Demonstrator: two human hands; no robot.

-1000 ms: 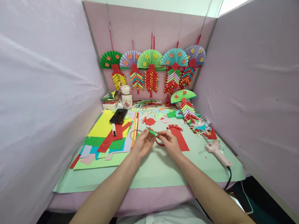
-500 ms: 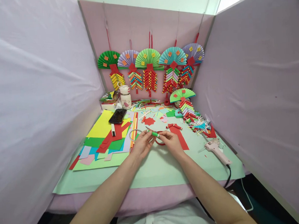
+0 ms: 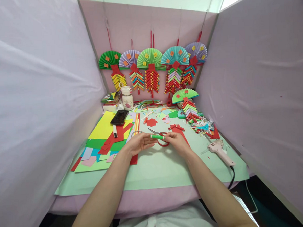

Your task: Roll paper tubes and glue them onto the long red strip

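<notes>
A small green paper roll with pale bands near its ends is held level above the table. My right hand pinches its right end between thumb and fingertips. At its left end, my left hand has its fingers stretched out, with the fingertips beside or just under the roll. Whether they touch it I cannot tell. Red-handled scissors lie behind the roll, their blades pointing to the back left. A metal ring is partly hidden behind my left hand.
Coloured paper sheets, a black phone and a white cutter lie left. A hot glue gun rests right, its cord over the edge. Red rolls lie on red paper. Fan ornaments hang behind; a jar stands at the back.
My left hand has loosened its pinch and shifted left, its fingers now stretched out. More of the green roll and the scissors shows. My right hand still holds the roll.
</notes>
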